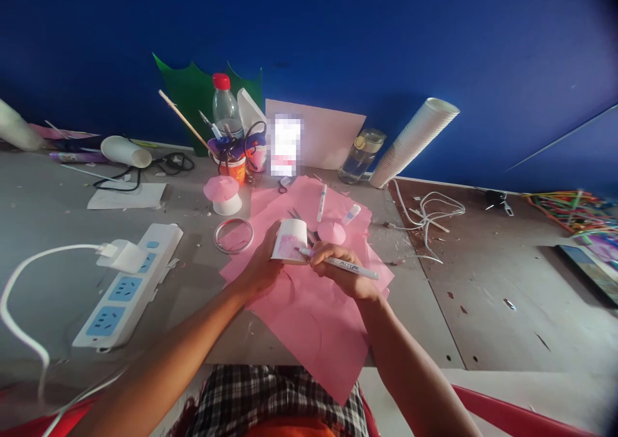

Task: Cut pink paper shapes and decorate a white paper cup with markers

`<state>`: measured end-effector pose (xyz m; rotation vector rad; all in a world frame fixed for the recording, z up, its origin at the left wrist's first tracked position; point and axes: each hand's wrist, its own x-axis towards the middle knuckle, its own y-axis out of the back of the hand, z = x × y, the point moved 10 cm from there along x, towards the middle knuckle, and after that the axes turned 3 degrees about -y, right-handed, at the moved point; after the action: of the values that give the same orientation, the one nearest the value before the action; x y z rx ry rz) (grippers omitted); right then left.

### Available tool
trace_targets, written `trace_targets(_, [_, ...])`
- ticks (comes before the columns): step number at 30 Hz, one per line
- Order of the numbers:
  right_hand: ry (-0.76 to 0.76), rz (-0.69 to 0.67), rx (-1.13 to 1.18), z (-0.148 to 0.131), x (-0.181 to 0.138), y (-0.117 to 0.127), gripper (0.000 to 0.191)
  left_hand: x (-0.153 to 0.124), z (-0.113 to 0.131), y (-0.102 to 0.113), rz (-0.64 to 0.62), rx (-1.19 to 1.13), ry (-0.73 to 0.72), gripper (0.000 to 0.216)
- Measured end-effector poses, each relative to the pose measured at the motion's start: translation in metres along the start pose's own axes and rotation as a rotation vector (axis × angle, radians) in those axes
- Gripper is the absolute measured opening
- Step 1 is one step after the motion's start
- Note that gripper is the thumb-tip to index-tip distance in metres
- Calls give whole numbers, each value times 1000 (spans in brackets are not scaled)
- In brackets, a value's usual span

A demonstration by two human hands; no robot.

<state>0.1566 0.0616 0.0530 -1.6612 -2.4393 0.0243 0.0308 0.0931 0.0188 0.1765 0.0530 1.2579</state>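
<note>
Tilted in my left hand is a white paper cup with pink colouring on its side. My right hand grips a white acrylic marker, its tip at the cup's coloured side. Pink paper sheets lie under both hands. Just beyond the cup are scissors, partly hidden, and a pink paper disc. Two more white markers, one upright-lying marker and a short one, rest on the paper. A roll of tape lies left of the cup.
A power strip with a plugged white charger is at left. Toward the wall stand a pink-topped cup, a red-capped bottle, a glass bottle and a leaning cup stack. A white cable and phone lie right.
</note>
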Motion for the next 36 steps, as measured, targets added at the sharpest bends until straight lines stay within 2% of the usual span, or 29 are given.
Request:
trace_targets(2, [-8,65,40,3,0,8,6,0,-1,-1,-3,-3,-4,56])
trace_targets(7, [-29,118,45,8,3,13,14,0,0,-2,-4,-63,-3,54])
trace_targets(12, [-57,89,137,14,3,10,19,1,6,-3,-8,-82,-42,48])
trace_targets(16, [-74,199,208,15,4,19,20,2,12,-5,-7,-131,-76,42])
trace_targets(19, [-111,145,239,16,7,11,24,2,9,-6,-4,-152,-79,40])
trace_targets(21, [-121,119,251,16,8,8,25,2,4,-6,1,-146,-54,47])
trace_targets(25, [-113,196,275,17,7,14,24,1,1,-4,9,-131,-35,55])
trace_targets(29, [-138,88,273,19,9,4,24,0,2,-5,-15,-106,-33,50])
trace_targets(33, [-117,223,275,20,7,19,25,0,-4,-3,4,-66,-15,63])
trace_targets(36, [-146,106,267,21,9,7,26,1,-4,-5,-7,-100,-10,55])
